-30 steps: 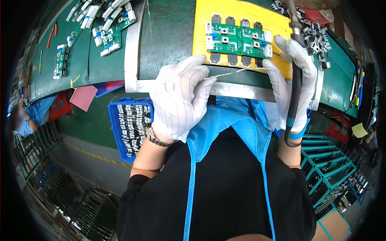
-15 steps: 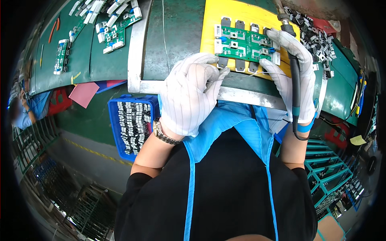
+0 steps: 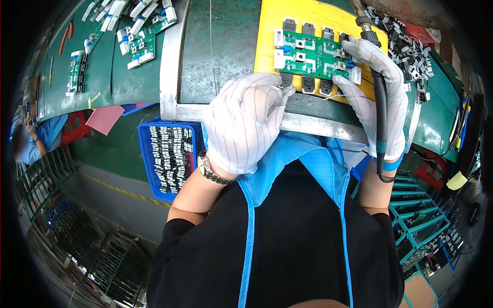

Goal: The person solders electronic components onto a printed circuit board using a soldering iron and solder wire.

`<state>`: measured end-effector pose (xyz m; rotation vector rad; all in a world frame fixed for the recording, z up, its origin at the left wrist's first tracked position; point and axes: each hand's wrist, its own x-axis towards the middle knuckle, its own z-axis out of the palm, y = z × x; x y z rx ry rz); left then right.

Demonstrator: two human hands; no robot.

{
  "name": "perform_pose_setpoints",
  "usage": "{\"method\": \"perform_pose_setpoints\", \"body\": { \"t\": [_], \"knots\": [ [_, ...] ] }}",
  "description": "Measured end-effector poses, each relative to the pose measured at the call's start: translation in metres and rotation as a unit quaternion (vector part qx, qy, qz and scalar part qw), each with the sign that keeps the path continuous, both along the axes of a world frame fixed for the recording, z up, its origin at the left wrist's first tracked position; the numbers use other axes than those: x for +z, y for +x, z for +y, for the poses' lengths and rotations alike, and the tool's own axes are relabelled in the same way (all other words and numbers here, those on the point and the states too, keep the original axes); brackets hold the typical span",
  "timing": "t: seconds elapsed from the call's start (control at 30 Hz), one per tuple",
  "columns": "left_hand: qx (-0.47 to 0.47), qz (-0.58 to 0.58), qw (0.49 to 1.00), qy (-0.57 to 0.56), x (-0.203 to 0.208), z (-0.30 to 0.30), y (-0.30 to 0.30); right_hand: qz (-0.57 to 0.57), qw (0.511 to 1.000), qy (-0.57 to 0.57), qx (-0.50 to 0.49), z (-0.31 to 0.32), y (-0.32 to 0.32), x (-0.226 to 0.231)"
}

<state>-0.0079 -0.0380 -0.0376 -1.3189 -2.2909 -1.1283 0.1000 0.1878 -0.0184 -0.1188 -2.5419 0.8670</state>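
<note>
My left hand (image 3: 245, 120), in a white striped glove, is closed with thumb and fingertips pinching a thin solder wire (image 3: 327, 98). The wire stretches right toward my other hand. My right hand (image 3: 391, 97), also gloved, spans the right end of a green circuit board (image 3: 317, 55), with thumb and fingers at its opposite edges. Across that hand, between thumb and fingers, lies a soldering iron (image 3: 379, 92) with its metal end pointing away. The board carries white blocks and small metal parts. Black flat components (image 3: 308, 84) stick out from its near and far sides.
Under the board is a yellow pad (image 3: 268, 31) on the green bench with a metal edge (image 3: 318, 126). Finished-looking boards (image 3: 138, 43) sit at the far left, loose small parts (image 3: 411, 56) at the far right. A blue bin (image 3: 145, 154) of parts stands below left.
The whole view has shifted slightly. Both hands keep nearly the same pose, and the board stays at my right hand's fingers.
</note>
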Motion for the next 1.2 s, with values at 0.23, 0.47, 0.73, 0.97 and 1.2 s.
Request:
{"method": "perform_pose_setpoints", "body": {
  "t": [0.23, 0.47, 0.73, 0.97, 1.2],
  "knots": [
    [-0.001, 0.008, 1.000, 0.005, 0.002, 0.001, 0.000, -0.006, 1.000, 0.009, -0.008, -0.003, 0.000, 0.003],
    [0.008, 0.013, 1.000, -0.002, -0.002, 0.002, -0.001, 0.006, 1.000, 0.011, 0.007, 0.001, -0.001, 0.003],
    [0.016, -0.010, 1.000, 0.007, 0.012, 0.008, 0.003, 0.037, 0.999, -0.017, 0.014, 0.001, -0.004, -0.002],
    [0.012, 0.020, 0.999, -0.040, 0.011, 0.020, 0.001, 0.050, 0.998, -0.002, 0.027, 0.004, -0.004, 0.000],
    [-0.012, 0.065, 0.997, -0.030, 0.005, 0.016, 0.001, 0.027, 0.999, 0.011, 0.020, 0.003, -0.003, 0.003]
  ]
}}
